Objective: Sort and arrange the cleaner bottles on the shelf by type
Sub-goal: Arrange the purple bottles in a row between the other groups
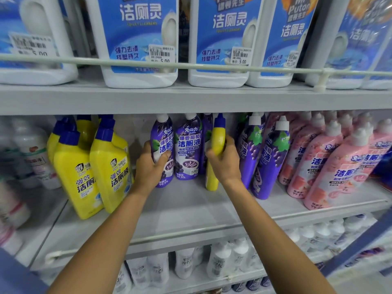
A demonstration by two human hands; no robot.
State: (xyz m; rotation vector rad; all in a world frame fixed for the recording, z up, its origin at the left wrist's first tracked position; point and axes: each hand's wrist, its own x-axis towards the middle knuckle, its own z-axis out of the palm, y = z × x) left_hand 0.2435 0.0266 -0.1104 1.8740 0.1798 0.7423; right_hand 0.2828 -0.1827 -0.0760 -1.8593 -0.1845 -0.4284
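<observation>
On the middle shelf (191, 209) my left hand (150, 166) grips a purple grape-label cleaner bottle (162, 143) with a white cap, standing upright. My right hand (224, 162) grips a slim yellow bottle (217, 153) with a blue cap, seen edge-on, standing among the purple ones. A second purple bottle (187, 149) stands between the two hands. Several yellow blue-capped bottles (108, 166) stand in a group to the left. More purple bottles (269, 162) lean at the right, and beyond them stand several pink bottles (331, 166).
The upper shelf holds large white jugs (137, 39) with blue labels behind a thin rail (191, 65). White bottles (38, 153) stand at the far left, and more white bottles (218, 259) fill the shelf below. The middle shelf's front strip is bare.
</observation>
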